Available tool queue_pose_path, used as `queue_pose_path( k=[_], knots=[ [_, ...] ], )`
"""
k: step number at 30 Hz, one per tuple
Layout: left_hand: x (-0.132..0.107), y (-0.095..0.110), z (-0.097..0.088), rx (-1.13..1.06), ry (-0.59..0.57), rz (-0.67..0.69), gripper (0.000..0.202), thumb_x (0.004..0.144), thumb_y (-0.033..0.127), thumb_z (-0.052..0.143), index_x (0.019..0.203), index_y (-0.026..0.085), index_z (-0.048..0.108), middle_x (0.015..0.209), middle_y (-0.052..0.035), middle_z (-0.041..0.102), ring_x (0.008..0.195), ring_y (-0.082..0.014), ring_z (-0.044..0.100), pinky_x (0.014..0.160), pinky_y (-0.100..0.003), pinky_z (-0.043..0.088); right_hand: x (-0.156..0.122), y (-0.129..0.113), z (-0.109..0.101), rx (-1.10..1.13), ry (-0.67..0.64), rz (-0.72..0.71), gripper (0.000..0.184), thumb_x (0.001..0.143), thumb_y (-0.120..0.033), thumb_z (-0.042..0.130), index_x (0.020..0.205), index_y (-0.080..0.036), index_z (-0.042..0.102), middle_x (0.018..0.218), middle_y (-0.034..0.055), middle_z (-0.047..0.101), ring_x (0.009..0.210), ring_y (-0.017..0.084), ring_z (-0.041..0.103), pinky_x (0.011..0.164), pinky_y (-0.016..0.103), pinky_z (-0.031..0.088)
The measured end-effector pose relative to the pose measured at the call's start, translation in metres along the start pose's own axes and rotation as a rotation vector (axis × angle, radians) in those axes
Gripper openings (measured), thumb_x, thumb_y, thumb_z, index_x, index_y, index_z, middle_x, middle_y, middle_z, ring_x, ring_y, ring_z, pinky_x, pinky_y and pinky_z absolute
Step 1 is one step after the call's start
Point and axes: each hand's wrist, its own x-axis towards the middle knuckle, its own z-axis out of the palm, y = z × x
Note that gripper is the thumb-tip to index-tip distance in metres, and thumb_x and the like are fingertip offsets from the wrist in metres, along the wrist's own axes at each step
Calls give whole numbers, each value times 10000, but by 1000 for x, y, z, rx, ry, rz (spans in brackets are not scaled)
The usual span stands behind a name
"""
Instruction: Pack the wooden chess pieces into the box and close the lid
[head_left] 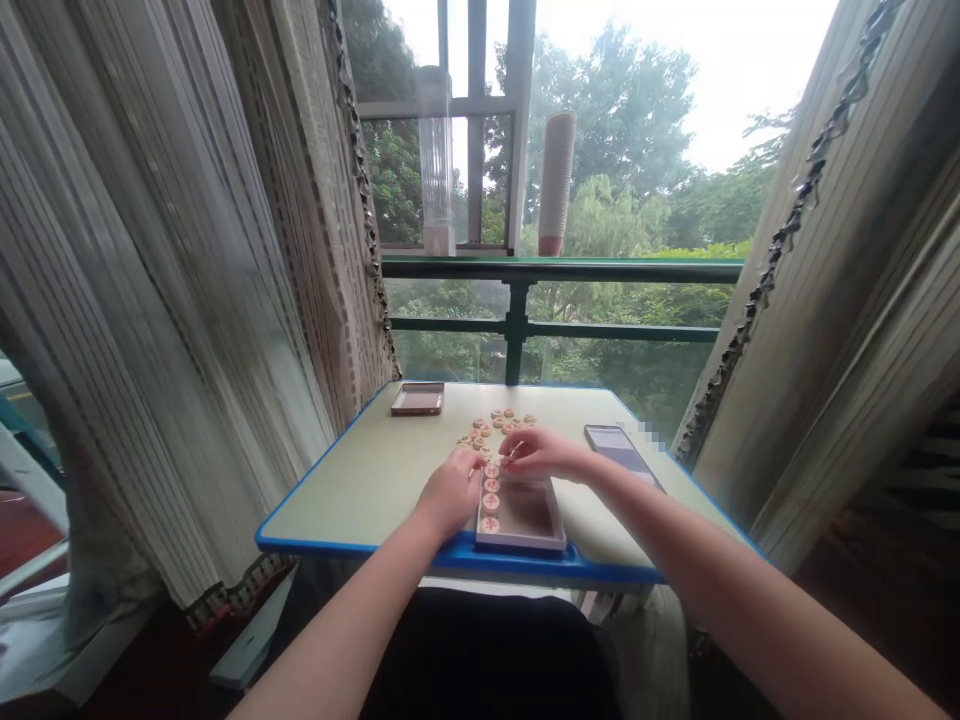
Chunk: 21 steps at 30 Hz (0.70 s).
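Observation:
A shallow box [556, 520] lies at the table's front edge. Along its left side runs a column of round Chinese chess pieces [490, 502] with red characters. My left hand [451, 490] rests by the box's far left corner. Its fingers are curled inward at the top of the column, and what they grip, if anything, is hidden. Over the far end of the box, my right hand [534, 453] pinches a Chinese chess piece [508, 464] between thumb and fingers. Just beyond both hands, more loose chess pieces [478, 434] are scattered on the table.
The pale table [352, 480] has a blue rim. A brown box lid or tray [418, 399] sits at the far left, and a phone-like flat slab [621, 452] lies on the right. Behind stand a green railing [600, 270] and window, with curtains [187, 250] on both sides.

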Motion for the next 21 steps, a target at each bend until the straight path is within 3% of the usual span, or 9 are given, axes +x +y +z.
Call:
queue_pose_path(
  k=[8,13,15,17,19,21],
  knots=[
    [7,-1,1,-62,-77,-98,302,879,285,326,836,196,612,858,-52,645,823,-183,577,779,-292,420,7,-4,-15,-138,-86,-206,145,668,-138,594,789,-134,674,772,29,629,698,117,578,644,237,460],
    [6,2,-1,-102,-88,-120,325,877,300,328,781,202,622,828,-44,654,794,-177,577,745,-272,423,6,-16,-1,-306,-106,-369,166,692,-93,572,797,-166,679,759,17,616,661,103,555,602,212,453],
    [5,2,0,-118,-86,-127,323,875,303,331,814,206,632,855,-47,657,816,-177,579,756,-272,428,-2,-17,9,-310,13,-449,142,712,-92,563,778,-176,656,779,26,618,675,114,560,630,233,466],
    [4,1,2,-131,-78,-142,314,871,300,344,895,213,645,933,-51,660,886,-180,580,812,-278,427,-13,-15,18,-293,257,-528,135,768,-116,519,803,-193,624,821,53,620,731,140,571,674,269,478],
    [2,-1,3,-155,-68,-184,322,867,301,354,976,216,646,1011,-54,654,955,-182,573,870,-284,418,-26,-11,23,-298,290,-635,182,809,-128,464,874,-224,604,916,80,617,813,160,579,709,292,488],
    [0,-2,3,-189,-73,-241,340,868,308,353,1026,213,639,1049,-55,646,975,-180,573,884,-285,425,-34,-8,25,-372,292,-652,202,821,-133,441,892,-241,598,924,86,614,816,172,576,712,307,487]
  ],
)
